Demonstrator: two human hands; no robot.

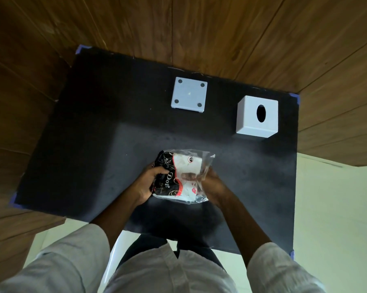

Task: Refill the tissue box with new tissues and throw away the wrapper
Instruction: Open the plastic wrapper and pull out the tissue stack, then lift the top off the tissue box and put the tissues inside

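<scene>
A plastic tissue pack (183, 176), black, red and white with white tissues showing inside, sits low over the middle of the black table (89, 144). My left hand (149, 182) grips its dark left side. My right hand (212, 183) holds the clear plastic at its right end, fingers reaching into the wrapper. The white cube tissue box cover (257, 117) with its oval slot facing up stands at the back right. Its flat white base plate (188, 95), with four round pads, lies apart to the left of the cover at the back.
The table has blue tape at its corners (295, 96) and stands against wooden wall panels (220, 28). A white chair edge (112, 256) and pale floor (336, 208) show below and to the right.
</scene>
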